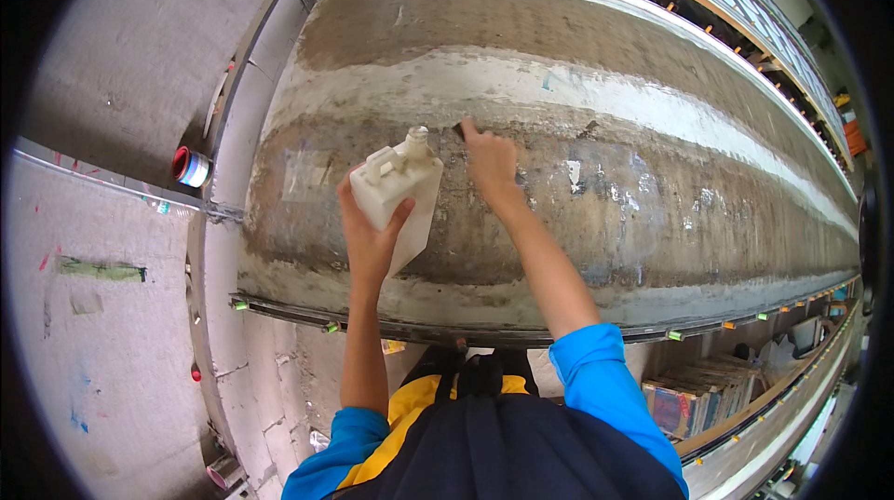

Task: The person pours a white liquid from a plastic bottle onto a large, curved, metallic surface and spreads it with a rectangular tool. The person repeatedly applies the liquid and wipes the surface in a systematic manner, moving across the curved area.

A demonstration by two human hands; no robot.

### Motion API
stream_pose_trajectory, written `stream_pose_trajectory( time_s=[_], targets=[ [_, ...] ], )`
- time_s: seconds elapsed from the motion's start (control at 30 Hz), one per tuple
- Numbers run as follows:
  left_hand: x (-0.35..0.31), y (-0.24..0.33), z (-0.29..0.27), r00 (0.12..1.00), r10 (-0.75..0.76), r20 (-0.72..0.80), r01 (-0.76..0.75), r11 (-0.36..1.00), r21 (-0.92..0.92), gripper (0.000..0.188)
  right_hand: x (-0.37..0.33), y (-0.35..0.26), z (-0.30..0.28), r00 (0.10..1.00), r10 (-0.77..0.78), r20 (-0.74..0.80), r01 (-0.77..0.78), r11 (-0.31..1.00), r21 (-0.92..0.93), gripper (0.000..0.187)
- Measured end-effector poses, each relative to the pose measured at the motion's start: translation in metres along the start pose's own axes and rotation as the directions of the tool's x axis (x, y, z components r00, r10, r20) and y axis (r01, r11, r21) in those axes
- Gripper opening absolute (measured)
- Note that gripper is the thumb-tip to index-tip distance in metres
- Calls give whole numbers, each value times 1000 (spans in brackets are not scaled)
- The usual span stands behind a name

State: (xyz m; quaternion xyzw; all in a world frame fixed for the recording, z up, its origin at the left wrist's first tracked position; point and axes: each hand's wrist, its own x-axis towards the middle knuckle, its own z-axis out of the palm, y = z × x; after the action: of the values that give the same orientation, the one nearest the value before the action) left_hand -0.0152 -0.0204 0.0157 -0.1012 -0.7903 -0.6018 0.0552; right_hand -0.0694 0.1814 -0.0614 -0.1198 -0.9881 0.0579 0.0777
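My left hand (371, 237) is closed around a white plastic jug (399, 191), holding it by its sides above the long table (643, 211). The jug has a moulded handle and a short neck at the top, and it leans toward the right. To the right of it, my right hand (492, 162) is closed with the index finger stretched forward. A small dark flat tool (458, 130) sticks out at that fingertip; most of it is hidden by the hand. The hand is low over the stained brown surface, just short of a long whitish band (521, 81).
A low block wall (244, 118) runs along the table's left end. Beyond it, an open can (190, 167) lies on its side on another grey surface (121, 249). Stacked books or boards (698, 398) sit on a shelf at lower right. Small coloured clips (674, 335) line the table's near edge.
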Motion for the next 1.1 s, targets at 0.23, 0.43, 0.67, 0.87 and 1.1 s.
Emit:
stream_pose_trajectory(
  time_s=[0.23, 0.43, 0.67, 0.87, 1.1],
  targets=[
    [-3, -19, 0, 999, 51, -10, -51, 999, 4, 67, -4, 99, -33, 963, 191, 189, -207, 976, 65, 55],
    [-8, -17, 0, 999, -12, 42, 16, 994, -104, 68, -57, 188, -40, 886, 459, 58, -447, 881, -155, 44],
    [1, -26, 14, 998, 44, 42, -44, 999, -17, 70, -171, 36, -33, 967, -241, -82, 246, 968, 52, 33],
    [2, -10, 16, 999, 34, 39, -33, 999, -31, 68, -183, 121, -90, 902, 242, 357, -300, 947, 117, 47],
    [-1, 1, 11, 994, 61, 96, -59, 998, -27, 68, -168, 167, -98, 826, 501, 259, -560, 780, 279, 76]
  ],
)
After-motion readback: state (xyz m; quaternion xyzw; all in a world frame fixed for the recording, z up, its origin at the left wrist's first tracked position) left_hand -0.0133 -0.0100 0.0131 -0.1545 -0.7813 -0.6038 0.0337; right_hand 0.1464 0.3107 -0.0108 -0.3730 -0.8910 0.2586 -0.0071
